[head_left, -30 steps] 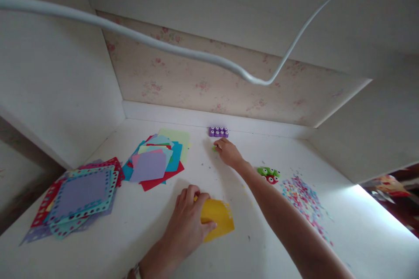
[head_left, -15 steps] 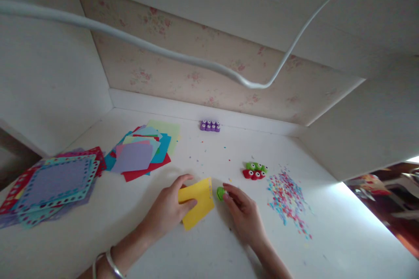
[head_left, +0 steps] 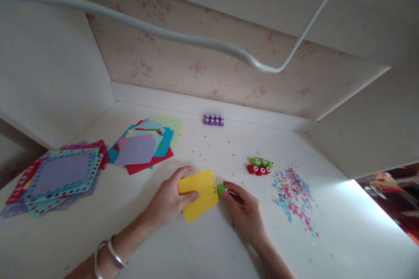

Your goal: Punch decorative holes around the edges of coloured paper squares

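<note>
My left hand (head_left: 170, 198) pinches a yellow sheet of paper (head_left: 199, 194) by its left side, thumb on top. A line of small punched holes runs along the sheet's right edge. Between the thumb and fingers of my right hand (head_left: 247, 213) is a small green craft punch (head_left: 222, 190). It sits right at the paper's right edge; whether the edge is inside its slot I cannot tell. Green punches (head_left: 262, 162) and red punches (head_left: 260, 170) with white eye-like tops stand together beyond my right hand.
Several purple punches (head_left: 214, 120) stand by the back wall. Coloured paper sheets (head_left: 135, 150) and hole-edged sheets (head_left: 62, 174) are piled on the left. Punched confetti (head_left: 293, 194) is heaped on the right of the white table (head_left: 157, 253). A white cable (head_left: 196, 41) hangs across above.
The yellow paper has turned slightly, and its right edge has come up against the green punch, closing the gap. More holes show along that edge. The camera view has shifted a little.
</note>
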`<action>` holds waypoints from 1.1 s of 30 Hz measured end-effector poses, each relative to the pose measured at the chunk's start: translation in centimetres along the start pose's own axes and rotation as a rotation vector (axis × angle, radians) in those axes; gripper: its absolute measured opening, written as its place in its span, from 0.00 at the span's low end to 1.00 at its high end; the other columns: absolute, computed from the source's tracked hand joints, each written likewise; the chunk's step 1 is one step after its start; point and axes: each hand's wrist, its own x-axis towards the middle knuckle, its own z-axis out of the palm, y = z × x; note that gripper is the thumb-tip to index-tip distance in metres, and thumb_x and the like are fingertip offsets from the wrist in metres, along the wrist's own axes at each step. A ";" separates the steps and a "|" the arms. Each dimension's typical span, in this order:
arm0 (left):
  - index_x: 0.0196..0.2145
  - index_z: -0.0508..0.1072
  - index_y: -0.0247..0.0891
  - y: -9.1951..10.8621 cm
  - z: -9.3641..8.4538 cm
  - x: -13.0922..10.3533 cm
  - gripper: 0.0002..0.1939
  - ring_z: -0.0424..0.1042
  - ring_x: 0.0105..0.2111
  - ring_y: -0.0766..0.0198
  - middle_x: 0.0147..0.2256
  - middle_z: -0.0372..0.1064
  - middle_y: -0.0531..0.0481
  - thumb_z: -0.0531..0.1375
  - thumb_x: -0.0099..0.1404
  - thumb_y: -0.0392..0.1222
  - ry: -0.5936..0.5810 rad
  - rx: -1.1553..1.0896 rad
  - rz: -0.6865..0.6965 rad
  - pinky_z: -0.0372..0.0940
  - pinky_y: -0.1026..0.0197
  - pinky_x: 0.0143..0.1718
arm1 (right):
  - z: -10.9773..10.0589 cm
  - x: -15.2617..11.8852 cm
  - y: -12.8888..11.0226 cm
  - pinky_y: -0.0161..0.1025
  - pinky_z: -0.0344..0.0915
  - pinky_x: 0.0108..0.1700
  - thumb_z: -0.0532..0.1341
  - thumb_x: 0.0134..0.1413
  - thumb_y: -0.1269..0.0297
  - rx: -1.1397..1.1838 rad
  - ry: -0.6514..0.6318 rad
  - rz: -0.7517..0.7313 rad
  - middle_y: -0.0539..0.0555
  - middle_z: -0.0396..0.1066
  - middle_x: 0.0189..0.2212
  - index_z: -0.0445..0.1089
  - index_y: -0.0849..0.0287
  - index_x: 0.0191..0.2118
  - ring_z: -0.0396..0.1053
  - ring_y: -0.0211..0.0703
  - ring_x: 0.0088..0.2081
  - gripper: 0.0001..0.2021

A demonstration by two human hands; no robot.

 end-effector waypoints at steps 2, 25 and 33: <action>0.57 0.62 0.43 -0.1 0.0 0.0 0.29 0.78 0.34 0.58 0.38 0.77 0.51 0.64 0.59 0.44 0.011 0.001 -0.002 0.71 0.59 0.34 | 0.1 -0.1 0.0 0.50 0.78 0.45 0.64 0.57 0.53 0.007 -0.008 -0.006 0.60 0.77 0.47 0.77 0.55 0.44 0.79 0.53 0.43 0.14; 0.58 0.62 0.45 0.0 0.0 -0.1 0.30 0.78 0.33 0.57 0.39 0.77 0.51 0.64 0.59 0.44 -0.011 0.004 -0.048 0.70 0.61 0.30 | 0.1 -0.3 -0.4 0.49 0.78 0.46 0.64 0.58 0.58 -0.109 0.015 -0.158 0.56 0.77 0.44 0.76 0.51 0.41 0.77 0.50 0.43 0.07; 0.58 0.63 0.43 -0.4 0.0 0.0 0.31 0.78 0.36 0.56 0.44 0.76 0.47 0.65 0.58 0.44 0.015 0.033 -0.023 0.71 0.58 0.35 | 0.1 -0.4 -0.7 0.42 0.80 0.33 0.64 0.58 0.57 -0.118 0.018 -0.129 0.56 0.76 0.46 0.76 0.50 0.41 0.77 0.51 0.44 0.07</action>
